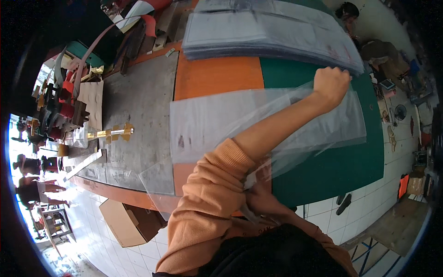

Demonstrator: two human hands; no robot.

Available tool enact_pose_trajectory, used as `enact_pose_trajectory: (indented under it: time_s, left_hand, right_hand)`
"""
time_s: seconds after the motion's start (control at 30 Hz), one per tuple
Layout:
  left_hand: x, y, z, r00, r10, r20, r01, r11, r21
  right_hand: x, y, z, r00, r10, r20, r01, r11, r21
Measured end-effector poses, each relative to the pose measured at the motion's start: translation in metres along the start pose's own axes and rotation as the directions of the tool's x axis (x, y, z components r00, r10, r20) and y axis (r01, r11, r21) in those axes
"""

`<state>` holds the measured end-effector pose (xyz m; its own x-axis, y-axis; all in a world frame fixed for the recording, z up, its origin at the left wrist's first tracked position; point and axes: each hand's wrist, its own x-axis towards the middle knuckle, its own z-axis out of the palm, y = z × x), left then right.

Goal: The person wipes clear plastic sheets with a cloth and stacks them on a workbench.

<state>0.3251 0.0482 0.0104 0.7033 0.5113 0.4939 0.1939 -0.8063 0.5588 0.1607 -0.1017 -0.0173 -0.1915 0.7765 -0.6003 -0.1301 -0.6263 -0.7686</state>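
Observation:
My left hand [332,85] reaches across to the right side of the table. It is closed in a fist, gripping the edge of a clear plastic sheet [295,127] beside the near edge of a tall stack of plastic sheets [272,30]. Loose film slants from that fist towards the lower left, over another flat translucent sheet [203,122]. Close to my body, my right hand [260,198] is bent beside the film's near side. The left sleeve and the film partly cover its fingers, so what they hold cannot be made out.
The tabletop has a grey metal plate [138,92], an orange strip [219,76] and a green mat [323,173]. A metal ruler [84,165] lies at left, near tools and rolls. A cardboard box [122,224] stands on the floor. Another person [348,11] is at the far right.

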Motion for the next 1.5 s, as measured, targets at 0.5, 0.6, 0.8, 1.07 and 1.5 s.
enact_pose_trajectory:
  time_s: [0.5,0.6,0.8,1.07,1.5]
  left_hand:
    - [-0.246,-0.053,-0.222,0.843,-0.321,0.432,0.191,0.929,0.317]
    - [-0.307,-0.051,-0.22,0.823,-0.445,0.352,0.256,0.844,0.471]
    - [-0.312,-0.05,-0.222,0.772,-0.487,0.409,0.201,0.797,0.57]
    - [-0.317,-0.051,-0.224,0.792,-0.517,0.324,0.228,0.744,0.628]
    - [-0.335,-0.085,-0.284,0.771,-0.636,-0.018,0.502,0.591,0.631]
  right_hand:
    - [0.028,-0.004,-0.016,0.995,0.027,0.099,-0.086,0.739,0.668]
    - [0.019,-0.016,-0.022,0.997,0.022,0.073,-0.058,0.843,0.534]
    - [-0.006,-0.019,-0.134,0.707,-0.098,-0.7,0.573,0.66,0.486]
    - [-0.068,-0.012,-0.236,0.691,-0.192,-0.697,0.58,0.723,0.375]
    - [-0.095,-0.094,-0.206,0.719,-0.543,-0.433,-0.483,0.058,-0.874]
